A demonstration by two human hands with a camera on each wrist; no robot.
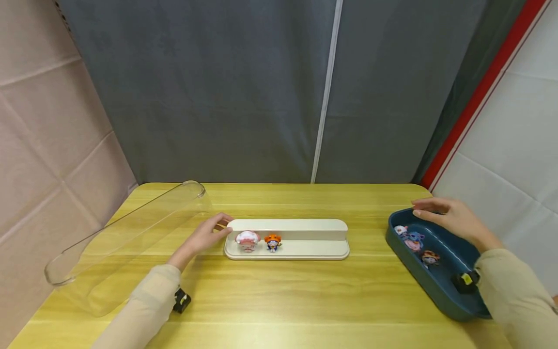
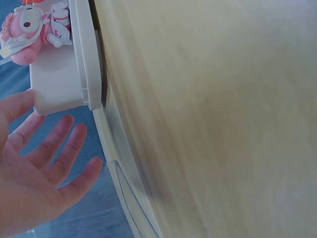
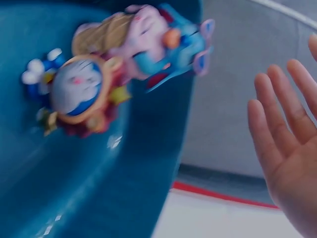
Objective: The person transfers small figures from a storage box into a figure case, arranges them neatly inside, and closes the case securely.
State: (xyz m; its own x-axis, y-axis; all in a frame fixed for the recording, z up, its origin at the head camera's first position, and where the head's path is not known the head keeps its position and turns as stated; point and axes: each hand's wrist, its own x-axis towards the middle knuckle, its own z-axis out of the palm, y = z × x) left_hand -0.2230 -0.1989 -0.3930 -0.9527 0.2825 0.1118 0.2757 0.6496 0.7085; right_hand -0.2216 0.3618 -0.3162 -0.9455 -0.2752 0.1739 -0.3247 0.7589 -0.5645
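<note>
Backdrop's a big grey fabric curtain [image 1: 218,97], softly rippled, with a pale strip running down it. Below that there's a yellowish table [image 1: 305,295], streaky wood grain, rounded far corners. On the left side sits a see-through cover [image 1: 131,247], long and glossy with rounded ends, lying at a slant. Over on the right is a deep teal bin [image 1: 418,272], smooth and shiny, rounded corners. The cream base [image 1: 311,248] is in the middle, a matte-looking long tray with a raised step along the back.

Left hand [image 1: 209,235] is loose, gripping nothing, thumb against the base's left end. Right hand [image 1: 451,220] is empty too, fingers relaxed by the bin's far end; can't tell if it's touching the rim.

Figures: a pink-and-white figure [image 1: 247,241] stands on the base, rounded and smooth, beside a smaller orange-headed figure [image 1: 272,243]. In the bin, a pink-and-blue figure [image 1: 414,241] with a waffle-textured tan part, plus a ruffly-maned figure [image 1: 430,258].
</note>
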